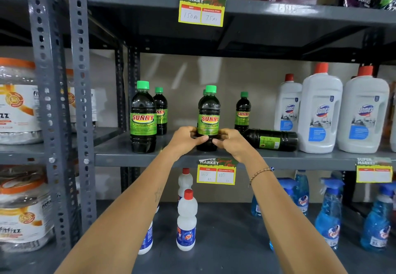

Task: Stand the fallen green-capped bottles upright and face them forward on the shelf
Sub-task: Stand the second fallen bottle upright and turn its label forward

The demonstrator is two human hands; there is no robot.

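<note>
Grey metal racking fills the whole view, and the middle shelf (120,156) is where we're working. We've got both hands on one green-capped bottle (209,115) near the front edge, just above the yellow price tag (216,174): left hand (186,139) wrapped round its lower left side, right hand (232,143) round the lower right, thumbs nearly meeting across the base. It's standing upright and the SUNNY label faces us, so this one looks pretty much sorted, maybe just a last nudge to square it up.

Progress so far, as best we can judge: the front-left bottle (143,117) is upright and label-out, with another bottle (160,111) standing behind it. One more (242,112) stands further back on the right, and there seems to be a cap peeking out behind the one we're holding, hard to tell.

What's left is the fallen bottle (271,139), lying on its side just right of our right hand, butted up against the white Domex jugs (320,111). Its cap is hidden behind our hand. That one needs standing up and turning forward.
</note>
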